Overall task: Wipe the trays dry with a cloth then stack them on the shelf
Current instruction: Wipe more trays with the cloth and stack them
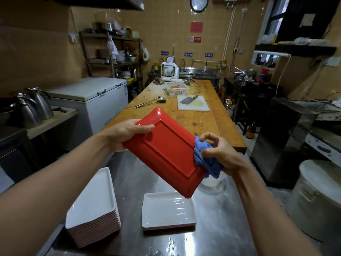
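A red rectangular tray (167, 152) is held tilted in the air with its underside facing me. My left hand (125, 133) grips its upper left corner, thumb across the red surface. My right hand (219, 151) holds a bunched blue cloth (204, 159) against the tray's right edge. Below, on the steel counter (221, 233), a tall stack of white trays (94, 207) stands at the left. A short stack of white trays (168, 210) lies in the middle, directly under the red tray.
A long wooden table (199, 115) stretches ahead with a ladle, a cleaver on a white cutting board (193, 103) and a white basket. A chest freezer (96, 95) and metal kettles stand at the left. A big metal pot (317, 198) sits at the right.
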A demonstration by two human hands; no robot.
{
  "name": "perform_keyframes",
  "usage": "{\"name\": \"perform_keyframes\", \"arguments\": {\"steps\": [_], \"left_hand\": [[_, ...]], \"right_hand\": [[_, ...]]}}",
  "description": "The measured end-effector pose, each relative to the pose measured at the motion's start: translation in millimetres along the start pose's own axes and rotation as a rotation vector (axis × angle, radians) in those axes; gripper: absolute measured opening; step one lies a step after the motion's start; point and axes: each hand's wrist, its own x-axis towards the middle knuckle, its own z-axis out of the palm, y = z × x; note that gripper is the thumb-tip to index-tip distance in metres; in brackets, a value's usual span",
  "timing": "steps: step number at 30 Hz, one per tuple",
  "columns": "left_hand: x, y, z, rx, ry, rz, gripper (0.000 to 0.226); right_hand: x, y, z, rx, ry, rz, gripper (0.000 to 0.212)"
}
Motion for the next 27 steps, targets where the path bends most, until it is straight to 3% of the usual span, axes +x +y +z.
{"name": "perform_keyframes", "arguments": {"steps": [5, 9, 15, 18, 21, 27], "left_hand": [[4, -29, -1, -0.189, 0.114, 0.013, 0.091], [10, -37, 5, -0.326, 0.216, 0.014, 0.042], [20, -36, 18, -0.497, 0.367, -0.018, 0.011], [22, -38, 24, -0.543, 0.384, -0.014, 0.010], [22, -38, 33, -0.576, 0.375, 0.037, 0.011], [18, -55, 53, -0.484, 0.406, 0.111, 0.027]], "right_hand": [[1, 9, 14, -0.225, 0.162, -0.152, 0.029], [-4, 24, 27, -0.415, 0.300, -0.289, 0.030], [-21, 42, 40, -0.502, 0.320, -0.413, 0.036], [-28, 47, 45, -0.612, 0.397, -0.493, 0.037], [-27, 48, 53, -0.878, 0.453, -0.562, 0.038], [-14, 41, 99, -1.016, 0.349, -0.560, 0.042]]}}
